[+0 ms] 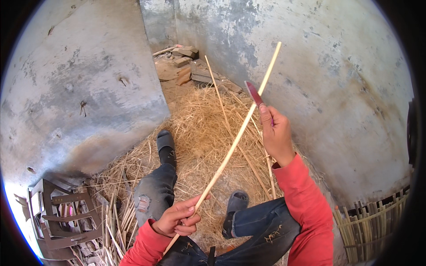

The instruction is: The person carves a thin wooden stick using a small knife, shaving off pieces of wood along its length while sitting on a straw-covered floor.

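Apparently mid-work: left hand [178, 218] grips a pale bamboo strip [231, 150], right hand [277, 133] grasps a knife [253, 93] across it; shavings [188, 117] heaped, remaining paring indeterminable.

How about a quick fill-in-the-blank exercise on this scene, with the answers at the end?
1. The right hand holds a ____ by its handle.
2. The stick in the left hand rises toward the picture's upper ____.
3. The sleeves are ____ in colour.
4. The ripped knee is on the ____ leg.

Answers: knife; right; red; left.
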The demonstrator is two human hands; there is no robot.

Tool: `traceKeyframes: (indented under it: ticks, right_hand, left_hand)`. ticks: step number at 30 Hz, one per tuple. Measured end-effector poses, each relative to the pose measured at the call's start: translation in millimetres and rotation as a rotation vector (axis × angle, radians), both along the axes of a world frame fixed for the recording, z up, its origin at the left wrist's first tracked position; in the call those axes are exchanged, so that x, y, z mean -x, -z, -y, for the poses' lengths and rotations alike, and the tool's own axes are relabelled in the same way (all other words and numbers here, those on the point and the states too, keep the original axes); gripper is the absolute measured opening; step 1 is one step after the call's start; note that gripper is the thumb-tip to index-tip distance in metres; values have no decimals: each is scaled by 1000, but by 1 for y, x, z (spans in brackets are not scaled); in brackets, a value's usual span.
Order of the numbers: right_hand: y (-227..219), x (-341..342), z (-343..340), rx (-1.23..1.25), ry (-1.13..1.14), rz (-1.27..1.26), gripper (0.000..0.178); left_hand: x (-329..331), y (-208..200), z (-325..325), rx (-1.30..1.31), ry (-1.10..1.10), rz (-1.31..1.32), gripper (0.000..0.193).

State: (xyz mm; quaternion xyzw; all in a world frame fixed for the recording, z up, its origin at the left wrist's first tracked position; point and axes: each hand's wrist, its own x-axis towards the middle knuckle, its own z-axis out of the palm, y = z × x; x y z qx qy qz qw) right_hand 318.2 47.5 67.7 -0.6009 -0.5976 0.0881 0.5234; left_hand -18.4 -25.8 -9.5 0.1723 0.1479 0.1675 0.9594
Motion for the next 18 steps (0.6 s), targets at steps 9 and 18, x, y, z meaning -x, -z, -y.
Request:
traceKeyframes:
  ticks: [9, 18]
  right_hand:
    - [13, 24, 16, 159, -132, -3, 45]
    - [22, 63, 44, 348, -415, 85, 45]
  left_hand:
    - [8, 1, 1, 40, -14, 9, 52]
    - [17, 6, 0, 88, -59, 82, 56]
